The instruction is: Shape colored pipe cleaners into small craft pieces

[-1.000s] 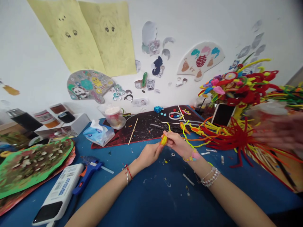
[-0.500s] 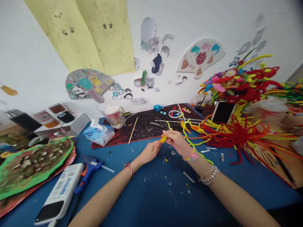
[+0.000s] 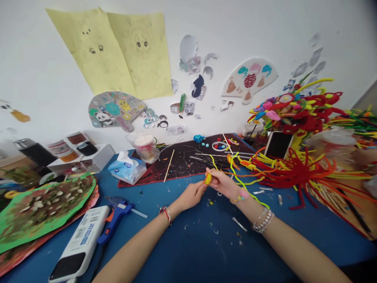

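Note:
Over the middle of the blue table my left hand (image 3: 191,197) pinches the lower end of a small yellow-orange pipe cleaner piece (image 3: 207,179). My right hand (image 3: 223,184) meets it from the other side, its fingertips closed on the upper part of the same piece. The fingers hide some of its shape. A long lime-yellow pipe cleaner (image 3: 242,184) runs behind and under my right wrist. Just beyond the hands, scissors (image 3: 203,160) lie on the dark mat (image 3: 182,161), with an orange bent pipe cleaner piece (image 3: 231,160) to their right.
A blue glue gun (image 3: 118,220) and a white power bank-like box (image 3: 81,243) lie at left, near a tissue pack (image 3: 127,168). Red pipe cleaners (image 3: 297,173) spread at right beside an upright phone (image 3: 278,144). A lidded cup (image 3: 145,147) stands at the back.
The view has tilted up a little, so the scene sits lower and further right. Both hands stay together on the yellow-orange piece, which now points more upright.

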{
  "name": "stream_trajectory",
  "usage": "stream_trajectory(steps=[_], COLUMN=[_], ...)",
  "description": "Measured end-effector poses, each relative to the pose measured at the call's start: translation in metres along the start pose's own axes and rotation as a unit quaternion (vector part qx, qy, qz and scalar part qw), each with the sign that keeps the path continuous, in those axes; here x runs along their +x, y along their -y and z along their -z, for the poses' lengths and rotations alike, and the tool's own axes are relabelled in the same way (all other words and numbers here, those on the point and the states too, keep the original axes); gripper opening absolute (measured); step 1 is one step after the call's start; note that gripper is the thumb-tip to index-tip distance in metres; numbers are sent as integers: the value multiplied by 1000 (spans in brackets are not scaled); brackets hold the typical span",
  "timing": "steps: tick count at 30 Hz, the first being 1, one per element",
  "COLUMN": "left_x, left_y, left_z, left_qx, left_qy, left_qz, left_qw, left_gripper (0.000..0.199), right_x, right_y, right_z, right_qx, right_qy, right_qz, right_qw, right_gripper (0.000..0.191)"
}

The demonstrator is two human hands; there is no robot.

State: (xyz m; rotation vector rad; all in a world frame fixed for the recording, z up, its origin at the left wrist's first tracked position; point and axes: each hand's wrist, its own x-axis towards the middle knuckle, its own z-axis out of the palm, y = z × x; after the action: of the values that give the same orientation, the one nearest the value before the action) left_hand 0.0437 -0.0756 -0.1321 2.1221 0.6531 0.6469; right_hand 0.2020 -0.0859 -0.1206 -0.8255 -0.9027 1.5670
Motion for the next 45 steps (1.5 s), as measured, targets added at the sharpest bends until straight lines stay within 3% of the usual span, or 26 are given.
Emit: stream_trajectory(steps=[4, 8, 10, 13, 15, 17, 20, 23, 29, 31, 33, 37, 40, 42, 45], left_x=[-2, 2, 4, 5, 4, 4, 6, 10, 9, 7, 7, 10, 9, 7, 4], left_y=[-4, -2, 0, 2, 3, 4, 2, -1, -3, -2, -2, -9, -13, -13, -13], left_z=[1, 4, 8, 15, 20, 25, 28, 28, 22, 19, 16, 20, 31, 38, 39], left_qx=[29, -83, -188, -339, -382, -377, -330, -264, -26, 38, 29, -193, -396, -466, -497], left_qy=[5, 42, 61, 117, 151, 148, 89, -16, -200, -237, -251, -204, -89, -24, 20], left_qz=[-33, 12, 46, 109, 147, 173, 197, 196, 76, 39, 34, 122, 197, 223, 210], left_qw=[999, 996, 979, 927, 900, 898, 919, 944, 976, 970, 967, 952, 893, 856, 841], left_gripper=[33, 41, 49, 55, 47, 38, 33, 31, 19, 18, 18, 23, 28, 26, 24], right_x=[2, 1, -2, -5, -7, -9, -11, -13, -11, -9, -7, -7, -10, -11, -12], right_y=[-2, 0, 1, 3, 5, 8, 13, 16, 6, 1, -4, -4, 0, 0, -1], right_z=[3, 4, 2, -4, -8, -9, -9, -8, -6, -4, -3, 0, 0, -1, -2], right_qx=[-16, -32, -69, -173, -244, -311, -377, -418, -537, -568, -592, -615, -595, -590, -594], right_qy=[17, 13, 14, 51, 75, 76, 56, 23, -103, -124, -141, -144, -118, -91, -73], right_qz=[-28, -11, 16, 54, 84, 126, 177, 215, 284, 306, 337, 402, 437, 451, 461], right_qw=[999, 999, 997, 982, 963, 939, 908, 883, 787, 754, 718, 663, 664, 664, 655], right_gripper=[37, 34, 31, 31, 32, 31, 27, 25, 14, 11, 11, 17, 23, 27, 28])
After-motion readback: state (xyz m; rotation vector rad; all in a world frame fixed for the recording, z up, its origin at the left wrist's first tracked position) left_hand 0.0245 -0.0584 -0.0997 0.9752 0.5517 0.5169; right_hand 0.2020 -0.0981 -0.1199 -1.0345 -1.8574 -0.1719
